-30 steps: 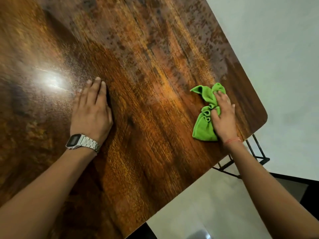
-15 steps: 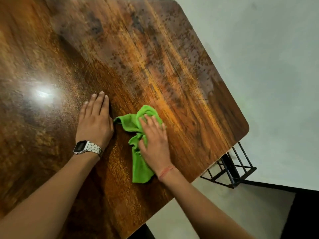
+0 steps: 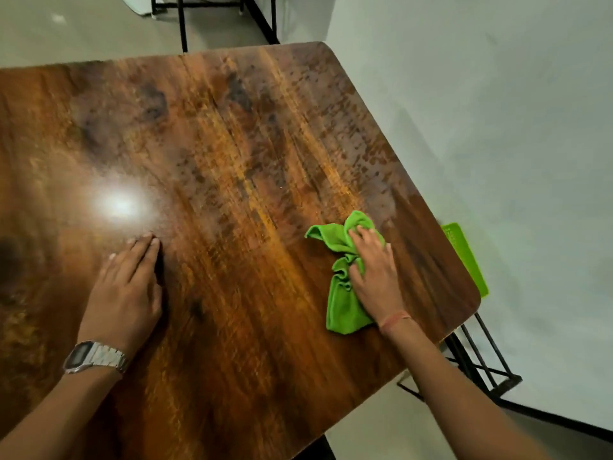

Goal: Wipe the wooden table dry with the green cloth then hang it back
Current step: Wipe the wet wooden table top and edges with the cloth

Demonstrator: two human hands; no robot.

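Observation:
The wooden table (image 3: 238,167) fills most of the view, its far right part speckled with water droplets. A bunched green cloth (image 3: 341,293) lies on the table near the right edge. My right hand (image 3: 374,273) presses down on the cloth, fingers spread over its upper folds. My left hand (image 3: 126,290) rests flat on the tabletop at the left, fingers together, with a silver watch on the wrist. A bright light reflection sits just beyond its fingertips.
A green flat item (image 3: 464,257) pokes out past the table's right edge. A black metal frame (image 3: 481,363) stands below the near right corner. More black frame legs (image 3: 182,24) stand on the pale floor beyond the far edge. A white wall is at the right.
My right hand slid the cloth from the middle of the table, beside my left hand, back out toward the right edge. The view tilted up, showing the table's far edge.

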